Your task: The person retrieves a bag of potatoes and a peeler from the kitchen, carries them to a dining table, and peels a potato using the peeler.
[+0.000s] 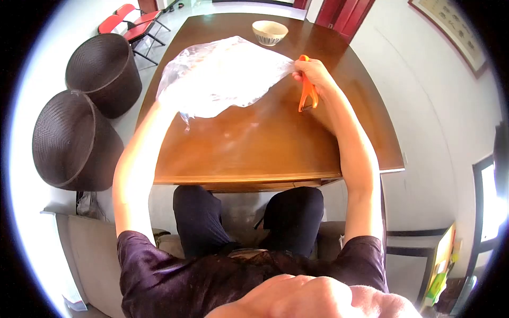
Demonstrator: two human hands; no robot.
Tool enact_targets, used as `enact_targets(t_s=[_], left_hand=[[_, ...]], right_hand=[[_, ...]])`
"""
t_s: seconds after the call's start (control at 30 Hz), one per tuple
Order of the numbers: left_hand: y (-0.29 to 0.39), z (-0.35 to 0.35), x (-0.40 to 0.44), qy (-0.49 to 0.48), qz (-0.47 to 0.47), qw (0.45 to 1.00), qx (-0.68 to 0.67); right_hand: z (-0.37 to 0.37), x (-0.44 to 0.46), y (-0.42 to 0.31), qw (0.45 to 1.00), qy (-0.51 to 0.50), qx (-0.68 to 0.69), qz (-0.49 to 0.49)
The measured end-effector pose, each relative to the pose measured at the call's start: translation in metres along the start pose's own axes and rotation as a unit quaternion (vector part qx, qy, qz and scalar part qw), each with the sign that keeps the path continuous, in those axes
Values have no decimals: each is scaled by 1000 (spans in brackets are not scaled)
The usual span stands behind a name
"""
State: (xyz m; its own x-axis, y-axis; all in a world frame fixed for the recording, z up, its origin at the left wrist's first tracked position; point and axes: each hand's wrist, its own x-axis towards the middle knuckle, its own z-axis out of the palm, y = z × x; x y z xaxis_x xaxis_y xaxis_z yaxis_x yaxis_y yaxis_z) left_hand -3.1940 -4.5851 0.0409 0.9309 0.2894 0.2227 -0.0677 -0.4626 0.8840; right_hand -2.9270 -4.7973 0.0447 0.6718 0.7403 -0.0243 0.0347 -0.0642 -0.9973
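The right hand (313, 73) has a closed grip: it pinches a gathered corner of the bag (225, 77) and holds the orange peeler (309, 95) at the same time. The left forearm (139, 153) reaches the bag's near left edge, but glare washes out the left hand, so its grip cannot be told. The bag spreads between them over the left and far part of the table (238, 153), with the bowl (270, 33) just beyond it near the far edge.

The likeliest trouble is the shared grip: fingers opened to shift the plastic could let the peeler drop onto the wood, and its head, pointing down, could mark the surface. A twist of the wrist might bring that head against the thin film and snag it. A wide sweep toward the far side could also catch the bowl and nudge it.
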Motion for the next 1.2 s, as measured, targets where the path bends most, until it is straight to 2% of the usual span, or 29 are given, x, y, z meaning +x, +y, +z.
enact_targets(t_s=[0.13, 0.17, 0.2, 0.27, 0.3, 0.33, 0.4, 0.47, 0.5, 0.53, 0.6, 0.67, 0.73, 0.8, 0.87, 0.93, 0.97, 1.0, 1.07, 1.13, 1.2], left_hand=[[28, 3, 4, -23, 93, 994, 61], [66, 14, -1, -26, 88, 992, 85], [71, 17, -4, -30, 87, 992, 82], [74, 21, -4, -129, 65, 989, 15], [76, 20, -8, -139, 14, 990, 31], [78, 20, -9, -142, 14, 989, 28], [87, 16, -11, -245, -6, 966, -86], [88, 18, -21, -238, 17, 938, -253], [89, 20, -20, -242, 14, 936, -254], [89, 18, -16, -257, 78, 909, -318], [93, 17, -15, -276, 204, 831, -437], [106, 13, -14, -186, 165, 832, -497], [103, 16, -5, -93, 151, 891, -418], [81, 27, 5, -126, 142, 897, -400], [74, 55, 1, -97, 67, 916, -384], [77, 78, -6, -132, 12, 945, -299], [76, 90, -9, -127, 9, 959, -252], [70, 94, -10, -161, -9, 959, -234], [59, 111, -11, -161, 27, 985, -47], [56, 114, -12, -139, 23, 989, -37], [59, 113, -12, -82, 55, 989, 113]], right_hand=[[-57, 34, 17, 992, 117, 50, -1], [-68, 39, 22, 983, 159, 96, 6], [-87, 50, 33, 973, 166, 158, 11], [-97, 55, 38, 922, 271, 277, -8], [-104, 57, 39, 922, 274, 275, -9], [-113, 58, 41, 916, 283, 285, -10], [-121, 63, 48, 909, 293, 297, -8], [-123, 65, 49, 921, 273, 277, -20], [-121, 60, 44, 934, 236, 266, -15], [-114, 57, 40, 924, 256, 285, -12], [-100, 51, 32, 932, 228, 280, -12], [-86, 43, 25, 948, 202, 244, -3], [-77, 34, 14, 963, 172, 205, 8], [-73, 27, 7, 989, 92, 115, -7], [-74, 26, 0, 990, 101, 94, -25], [-79, 22, -2, 984, 127, 78, -94], [-83, 23, -5, 982, 135, 89, -98], [-81, 17, -18, 980, 141, 84, -109], [-79, 2, -37, 961, 196, 85, -174], [-73, -11, -54, 914, 259, 132, -282], [-61, -33, -73, 865, 252, 170, -399]])
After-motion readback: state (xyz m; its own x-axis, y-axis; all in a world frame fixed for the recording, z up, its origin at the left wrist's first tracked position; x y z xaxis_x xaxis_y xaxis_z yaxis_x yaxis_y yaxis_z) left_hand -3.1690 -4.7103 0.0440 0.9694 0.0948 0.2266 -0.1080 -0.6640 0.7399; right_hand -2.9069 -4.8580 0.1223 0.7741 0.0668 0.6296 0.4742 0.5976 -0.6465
